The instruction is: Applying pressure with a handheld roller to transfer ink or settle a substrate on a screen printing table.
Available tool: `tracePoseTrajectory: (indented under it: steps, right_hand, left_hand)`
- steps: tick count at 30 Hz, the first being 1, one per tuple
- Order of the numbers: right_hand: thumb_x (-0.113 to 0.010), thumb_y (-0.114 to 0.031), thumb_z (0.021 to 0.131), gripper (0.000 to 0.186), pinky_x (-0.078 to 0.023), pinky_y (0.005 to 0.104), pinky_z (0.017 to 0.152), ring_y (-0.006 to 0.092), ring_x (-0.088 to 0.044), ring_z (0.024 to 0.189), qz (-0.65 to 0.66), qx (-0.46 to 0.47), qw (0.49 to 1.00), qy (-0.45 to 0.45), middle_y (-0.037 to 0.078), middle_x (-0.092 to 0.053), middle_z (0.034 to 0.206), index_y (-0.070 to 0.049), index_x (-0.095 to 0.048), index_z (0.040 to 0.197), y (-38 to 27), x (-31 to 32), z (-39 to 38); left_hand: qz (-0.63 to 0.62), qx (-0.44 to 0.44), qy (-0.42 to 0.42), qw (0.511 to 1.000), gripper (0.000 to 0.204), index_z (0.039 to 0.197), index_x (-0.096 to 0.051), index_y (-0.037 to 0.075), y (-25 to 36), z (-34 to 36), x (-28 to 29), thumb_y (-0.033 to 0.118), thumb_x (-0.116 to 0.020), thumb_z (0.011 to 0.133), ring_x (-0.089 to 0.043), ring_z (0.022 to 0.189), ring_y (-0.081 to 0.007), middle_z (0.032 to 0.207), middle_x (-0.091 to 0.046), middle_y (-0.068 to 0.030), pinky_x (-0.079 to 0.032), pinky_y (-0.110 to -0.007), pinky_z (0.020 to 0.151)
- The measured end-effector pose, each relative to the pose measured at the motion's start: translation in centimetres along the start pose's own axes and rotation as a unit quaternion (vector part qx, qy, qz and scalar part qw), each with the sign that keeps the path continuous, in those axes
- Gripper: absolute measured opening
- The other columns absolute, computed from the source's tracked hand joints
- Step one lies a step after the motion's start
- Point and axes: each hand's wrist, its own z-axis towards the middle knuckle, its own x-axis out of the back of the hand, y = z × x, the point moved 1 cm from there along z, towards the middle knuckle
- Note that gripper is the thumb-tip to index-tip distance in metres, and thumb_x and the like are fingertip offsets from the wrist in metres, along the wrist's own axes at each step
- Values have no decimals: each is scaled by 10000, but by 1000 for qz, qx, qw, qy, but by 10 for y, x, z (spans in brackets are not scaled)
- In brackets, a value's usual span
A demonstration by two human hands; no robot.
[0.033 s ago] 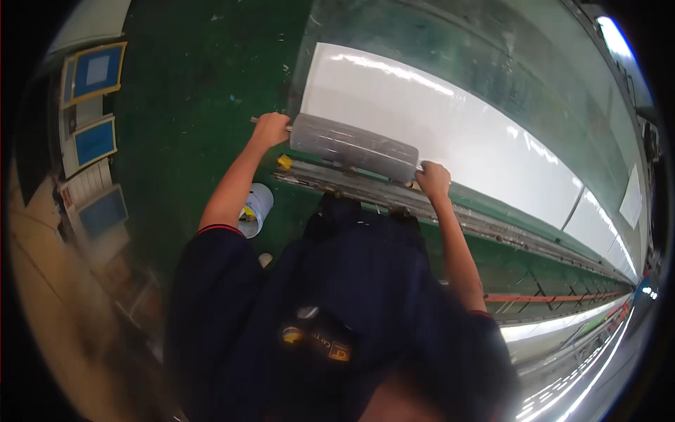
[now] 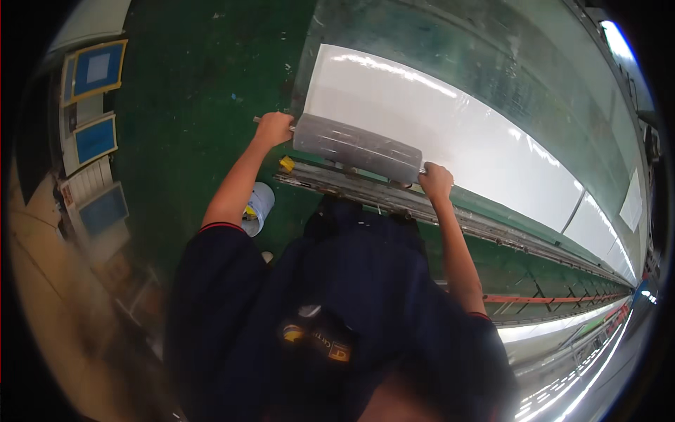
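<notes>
A grey roller (image 2: 357,148) lies along the near edge of a glossy white sheet (image 2: 422,116), with a thin metal rod sticking out at each end. Around the rod's left end my left hand (image 2: 273,129) is closed. My right hand (image 2: 436,181) grips the rod's other end, close to the roller. The sheet rests on a long greenish table (image 2: 485,42). Whether the roller presses on the sheet or is held just above it, I cannot tell.
A metal rail (image 2: 394,193) runs along the table's near side, with a yellow piece (image 2: 287,164) at its left end. On the green floor (image 2: 204,77) stands a pale bucket (image 2: 260,204) with something yellow inside. Blue-panelled frames (image 2: 95,142) line the far left.
</notes>
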Motion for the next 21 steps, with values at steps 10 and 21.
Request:
tracePoseTrajectory:
  steps: [10,21]
  right_hand:
    - [-635,-232,859,105,-559,521,686,388,-738,781,-66,6,993,94,146,-748,805,-163,-702,902,16,72,163]
    - [-653,-193,787,204,-572,502,757,430,-731,853,-56,22,990,126,210,-757,887,-114,-796,910,8,137,234]
  left_hand:
    - [14,-132,66,989,141,819,-760,109,-33,148,68,208,-731,722,-744,783,-386,800,-742,-172,-603,-504,727]
    - [30,-50,73,996,253,891,-807,101,-18,227,126,282,-758,720,-756,870,-402,877,-768,-197,-608,-511,823]
